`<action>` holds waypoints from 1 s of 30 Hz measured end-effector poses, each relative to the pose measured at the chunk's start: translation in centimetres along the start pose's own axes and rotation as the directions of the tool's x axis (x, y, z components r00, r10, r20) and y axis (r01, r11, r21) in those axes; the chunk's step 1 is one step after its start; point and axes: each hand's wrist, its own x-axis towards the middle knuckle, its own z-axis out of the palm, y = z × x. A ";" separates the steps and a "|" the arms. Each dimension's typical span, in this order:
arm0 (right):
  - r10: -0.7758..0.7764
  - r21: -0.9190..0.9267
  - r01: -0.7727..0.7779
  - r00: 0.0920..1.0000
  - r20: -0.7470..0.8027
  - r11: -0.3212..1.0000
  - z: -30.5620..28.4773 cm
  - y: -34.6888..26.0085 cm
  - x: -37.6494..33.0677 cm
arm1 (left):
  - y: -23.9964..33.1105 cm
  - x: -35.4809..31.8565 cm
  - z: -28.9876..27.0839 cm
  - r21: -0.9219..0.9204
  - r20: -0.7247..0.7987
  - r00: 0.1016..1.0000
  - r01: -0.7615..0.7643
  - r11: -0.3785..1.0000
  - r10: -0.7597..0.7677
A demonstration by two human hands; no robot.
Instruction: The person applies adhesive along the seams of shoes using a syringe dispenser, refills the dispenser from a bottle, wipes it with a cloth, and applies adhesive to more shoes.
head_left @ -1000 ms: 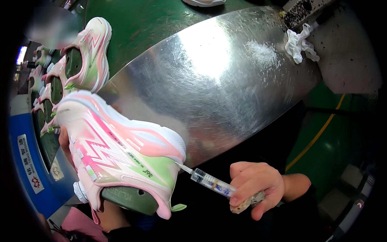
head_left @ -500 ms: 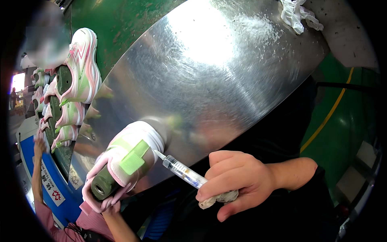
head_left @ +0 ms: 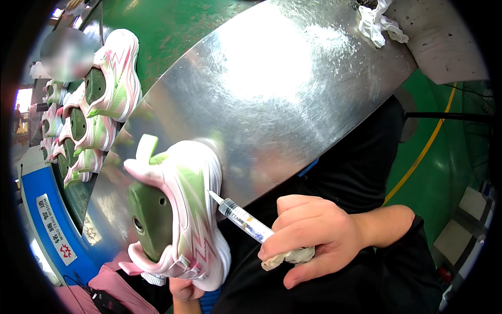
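A pink, white and green sneaker (head_left: 194, 183) with a dark green shoe last (head_left: 149, 220) inside is tilted on its side at the near edge of the metal tabletop. My left hand (head_left: 184, 289) grips it from below at the toe end, its fingers mostly hidden behind the shoe. My right hand (head_left: 314, 238) is closed around a clear syringe (head_left: 244, 220), whose pale tip meets or nearly meets the side of the white sole. A crumpled whitish wad (head_left: 290, 256) sits at the syringe's back end, under my fingers.
The shiny metal tabletop (head_left: 251, 125) carries white residue and a crumpled white cloth (head_left: 377, 23) at its far right corner. Several similar sneakers (head_left: 117, 78) on lasts line the left side, by a blue and white machine panel (head_left: 44, 188). A person's pink sleeve (head_left: 117, 288) shows at lower left.
The sneaker has been turned from heel-on to side-on, showing its side and opening. My right hand and the syringe have shifted slightly right, staying close to the sole.
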 end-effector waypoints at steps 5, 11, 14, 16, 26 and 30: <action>0.076 0.007 -0.076 0.996 0.049 0.997 0.4 -1.8 0.3 | -2.8 1.7 3.6 -0.009 0.192 0.978 0.084 0.996 -0.081; 0.302 -0.058 -0.296 0.934 0.192 0.953 -0.2 -7.3 0.8 | -3.2 4.3 4.7 -0.244 0.622 0.739 0.497 0.832 -0.259; 0.266 -0.178 -0.234 0.946 0.183 0.956 -0.5 -9.7 0.6 | -3.2 5.4 8.4 -0.061 0.560 0.787 0.350 0.935 -0.258; 0.292 -0.228 -0.246 0.937 0.192 0.942 -1.1 -11.3 -0.1 | -4.2 6.4 10.0 -0.038 0.628 0.759 0.251 0.967 -0.172; 0.252 -0.357 -0.188 0.957 0.141 0.915 -1.8 -15.9 -2.3 | -4.5 9.4 14.2 -0.095 0.633 0.715 0.453 0.886 -0.298; 0.206 -0.434 -0.141 0.973 0.107 0.890 -1.7 -16.2 -2.8 | -4.7 9.7 15.7 -0.111 0.652 0.720 0.402 0.909 -0.238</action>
